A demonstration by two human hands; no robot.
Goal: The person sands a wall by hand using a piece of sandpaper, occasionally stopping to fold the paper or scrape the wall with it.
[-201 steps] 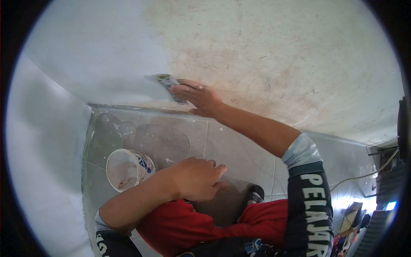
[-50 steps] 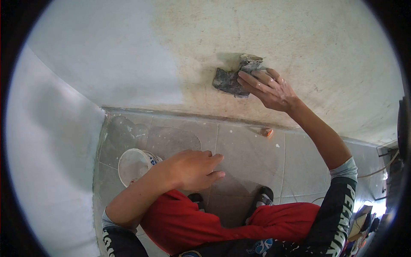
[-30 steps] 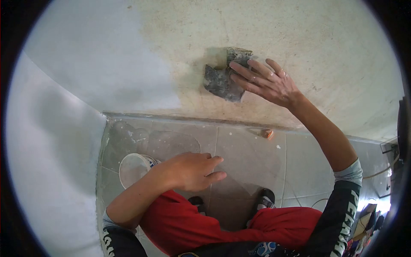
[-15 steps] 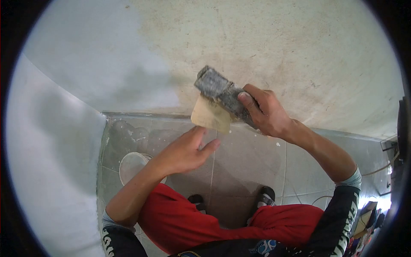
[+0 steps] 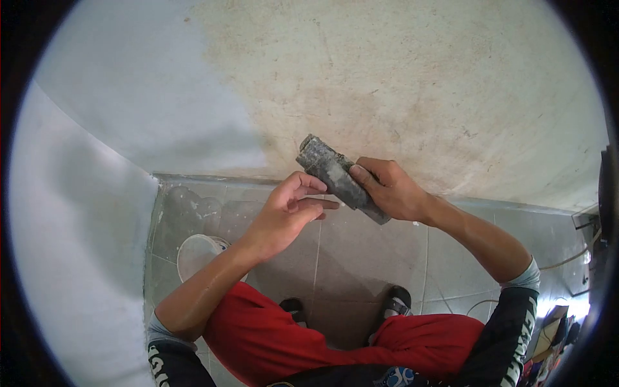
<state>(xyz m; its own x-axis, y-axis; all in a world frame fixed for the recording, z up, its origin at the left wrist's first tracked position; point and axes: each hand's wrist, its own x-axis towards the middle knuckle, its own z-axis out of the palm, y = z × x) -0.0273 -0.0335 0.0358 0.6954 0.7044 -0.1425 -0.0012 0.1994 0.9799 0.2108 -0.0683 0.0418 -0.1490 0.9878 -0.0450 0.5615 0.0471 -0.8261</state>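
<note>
Right hand (image 5: 390, 192) is closed around the near-right end of a rolled grey abrasive sheet (image 5: 332, 174), thumb on top, with the far-left end sticking out free in front of the bare, stained wall (image 5: 400, 84). Left hand (image 5: 284, 216) is empty and half open, its curled fingers just beside the roll; whether they touch it I cannot tell. Only one end is gripped, so the roll could spring loose and unfurl, or slide out of the fist if the grip eases while the left hand fumbles at it. Dropped, it would likely land on the tiled floor (image 5: 367, 251), or in the white bucket (image 5: 193, 255) to the near left, where leftover residue might clog its grit
</note>
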